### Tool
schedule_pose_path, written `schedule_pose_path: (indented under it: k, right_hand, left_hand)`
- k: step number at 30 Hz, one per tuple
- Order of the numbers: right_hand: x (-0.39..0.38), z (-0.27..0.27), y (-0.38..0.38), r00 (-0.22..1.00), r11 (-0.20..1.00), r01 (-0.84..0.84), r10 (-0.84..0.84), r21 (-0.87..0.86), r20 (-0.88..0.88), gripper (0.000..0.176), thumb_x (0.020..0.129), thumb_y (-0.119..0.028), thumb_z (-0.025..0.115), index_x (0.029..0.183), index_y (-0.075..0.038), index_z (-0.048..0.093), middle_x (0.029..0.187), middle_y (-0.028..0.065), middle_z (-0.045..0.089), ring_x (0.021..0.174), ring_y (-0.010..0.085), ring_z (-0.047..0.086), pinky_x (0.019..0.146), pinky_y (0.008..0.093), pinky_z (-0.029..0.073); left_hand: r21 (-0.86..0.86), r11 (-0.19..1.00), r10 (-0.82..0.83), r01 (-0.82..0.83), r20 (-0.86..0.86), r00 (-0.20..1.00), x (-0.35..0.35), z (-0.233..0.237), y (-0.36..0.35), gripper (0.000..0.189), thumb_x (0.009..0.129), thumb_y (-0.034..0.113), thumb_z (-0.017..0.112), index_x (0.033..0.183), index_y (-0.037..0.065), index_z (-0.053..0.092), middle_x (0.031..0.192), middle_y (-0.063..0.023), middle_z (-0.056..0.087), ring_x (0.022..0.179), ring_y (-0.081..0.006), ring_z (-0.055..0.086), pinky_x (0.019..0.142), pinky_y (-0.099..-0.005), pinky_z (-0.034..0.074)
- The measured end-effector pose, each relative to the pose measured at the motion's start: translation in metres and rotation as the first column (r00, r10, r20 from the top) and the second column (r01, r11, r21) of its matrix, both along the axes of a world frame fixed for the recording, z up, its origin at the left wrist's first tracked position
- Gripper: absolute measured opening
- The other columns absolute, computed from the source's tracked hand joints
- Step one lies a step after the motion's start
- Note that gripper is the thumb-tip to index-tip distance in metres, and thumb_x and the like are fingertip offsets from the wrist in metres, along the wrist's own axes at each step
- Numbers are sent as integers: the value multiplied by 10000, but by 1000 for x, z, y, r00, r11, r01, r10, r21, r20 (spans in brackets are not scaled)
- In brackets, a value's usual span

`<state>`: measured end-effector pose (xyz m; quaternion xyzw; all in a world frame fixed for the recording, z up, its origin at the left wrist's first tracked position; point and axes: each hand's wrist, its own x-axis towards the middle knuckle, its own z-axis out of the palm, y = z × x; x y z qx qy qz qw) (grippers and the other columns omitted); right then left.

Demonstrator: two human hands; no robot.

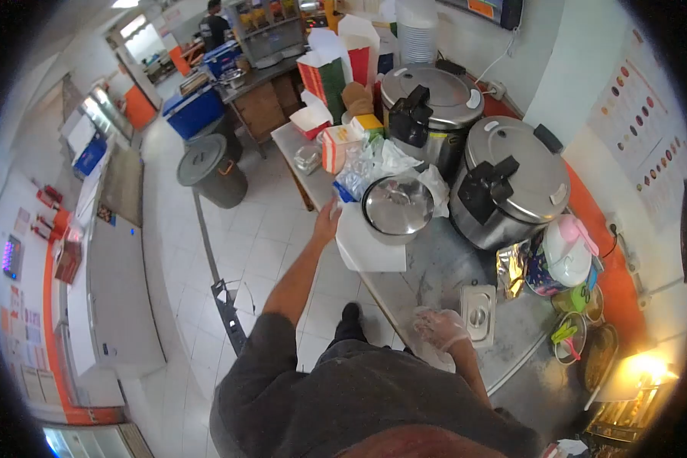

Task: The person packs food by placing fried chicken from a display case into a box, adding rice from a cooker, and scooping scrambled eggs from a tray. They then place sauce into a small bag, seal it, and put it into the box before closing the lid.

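My left hand is at the near-left corner of a white sheet on the counter, its fingers closed at the sheet's edge. On the sheet stands a round steel pot with a shiny lid. Loose clear plastic bags and a small blue item lie just beyond that hand. A clear, baggy plastic glove covers my right hand, which is low over the counter's front edge. Its fingers look spread and hold nothing visible. Beside it lies a rectangular steel pan lid.
Two large steel cookers line the wall side. Red, green and white cartons stand at the far end. Nearer right are a foil packet, cups with tongs and a glowing lamp. A grey bin stands left.
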<state>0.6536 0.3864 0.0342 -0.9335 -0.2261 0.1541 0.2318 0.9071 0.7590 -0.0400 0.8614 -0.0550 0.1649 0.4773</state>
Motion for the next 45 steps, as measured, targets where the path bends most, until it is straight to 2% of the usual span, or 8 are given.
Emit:
schedule_pose_path:
  k: [8,10,14,21,34,36,42,45]
  right_hand:
    - [73,35,43,741,739,672,-670,-52,52,196,795,-219,648,971,-134,655,902,146,668,881,337,630,751,425,489]
    - [92,39,65,733,739,673,-673,39,103,200,787,-185,658,973,-110,661,890,144,671,873,329,636,784,397,488]
    - [135,57,119,632,629,773,-775,87,-10,196,794,-165,655,978,-98,668,912,156,668,903,319,629,820,383,477]
    - [156,59,150,539,539,841,-842,-44,-19,227,821,-257,635,993,-114,672,1002,121,666,949,308,621,845,390,477]
    - [127,60,183,448,449,892,-893,-47,-35,209,809,-230,642,970,-100,667,945,116,676,918,299,626,823,382,476]
    - [114,74,184,379,392,911,-918,-129,-114,215,822,-256,630,983,-119,668,952,109,675,907,289,628,829,383,474]
    - [17,66,170,286,300,948,-950,-103,-126,275,895,-311,546,1068,-117,634,1028,95,663,954,254,613,852,372,474]
    - [-46,79,180,143,160,983,-975,-90,-171,287,895,-306,546,1070,-93,627,1002,105,666,936,260,619,846,376,481]
  left_hand:
    - [169,979,-114,111,11,993,263,-83,-52,491,942,348,438,1315,30,432,1278,-234,486,1198,-383,453,1000,-408,376]
    - [502,622,-430,601,-422,798,279,-132,-57,552,917,428,457,1290,21,455,1274,-230,494,1183,-390,469,984,-432,393]
    - [440,517,-490,735,-552,675,260,-31,-50,580,823,436,587,1235,37,501,1232,-239,512,1108,-376,526,918,-450,431]
    - [765,641,-11,59,-68,998,320,70,22,826,615,474,769,1262,66,457,1221,-166,504,1163,-312,470,941,-471,379]
    - [62,977,-215,206,359,908,324,44,46,819,566,221,872,1211,37,401,1194,-182,435,1092,-344,449,963,-453,359]
    - [-456,806,-256,377,306,917,296,88,25,575,702,137,799,1150,12,460,1149,-147,483,1054,-274,497,918,-401,424]
    - [-207,685,-615,699,350,707,196,177,10,357,932,163,486,1249,0,499,1208,-140,555,1071,-241,553,928,-392,451]
    - [-479,215,-908,851,222,355,123,216,-31,542,890,259,561,1358,33,406,1312,-236,475,1127,-258,547,930,-386,450]
